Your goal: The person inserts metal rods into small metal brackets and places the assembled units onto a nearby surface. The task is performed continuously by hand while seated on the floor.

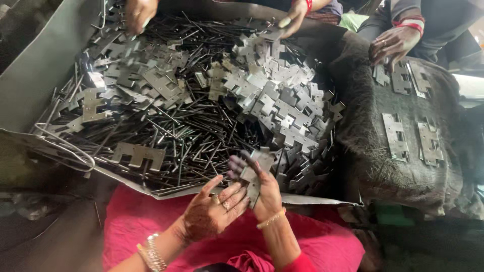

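My right hand (266, 194) grips a grey notched metal plate (253, 174) at the near edge of the heap, fingers wrapped round it. My left hand (214, 209) is beside it, palm turned toward the plate, fingertips touching its lower edge; a thin pin may lie between the fingers, too small to tell. Just beyond lies a big heap of similar hinge plates (282, 111) mixed with thin dark metal pins (196, 131).
The heap lies on a grey sheet (35, 75). A dark cloth-covered block (373, 131) on the right carries finished hinges (396, 137). Other people's hands reach in at the top: one (138, 14), another (295, 19), a third (390, 45). Red cloth (151, 221) covers my lap.
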